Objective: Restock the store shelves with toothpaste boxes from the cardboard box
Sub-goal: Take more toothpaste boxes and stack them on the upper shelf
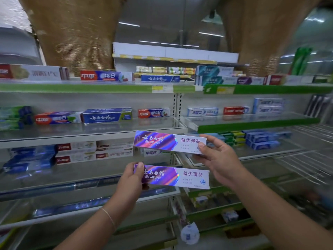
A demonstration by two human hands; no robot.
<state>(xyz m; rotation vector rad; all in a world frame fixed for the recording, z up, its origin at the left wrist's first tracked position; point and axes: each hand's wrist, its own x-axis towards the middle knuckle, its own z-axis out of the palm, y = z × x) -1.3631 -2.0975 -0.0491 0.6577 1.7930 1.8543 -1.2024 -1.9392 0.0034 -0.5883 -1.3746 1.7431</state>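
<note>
Holding one purple holographic toothpaste box each, both hands are raised in front of the store shelves. The right hand [219,157] pinches the upper toothpaste box [167,142] at its white right end, thumb on the front face and fingers curled behind, so this grip is closed on the box. That box lies level and lengthwise, in the air just before the front edge of the glass shelf [108,136] that carries a blue toothpaste box [107,115] and red-and-white ones. The left hand [132,176] grips the lower toothpaste box [177,176] at its purple left end, thumb on the front and fingers wrapped behind; this grip is likewise closed on its box. The lower box sits level, directly beneath the upper one and apart from it. A thin bracelet [109,218] circles the left wrist. Behind the hands, a shelf below holds stacked red-and-white boxes [75,153] and blue boxes near its left edge. The green-edged shelf [252,123] to the right carries more toothpaste boxes along its back.
</note>
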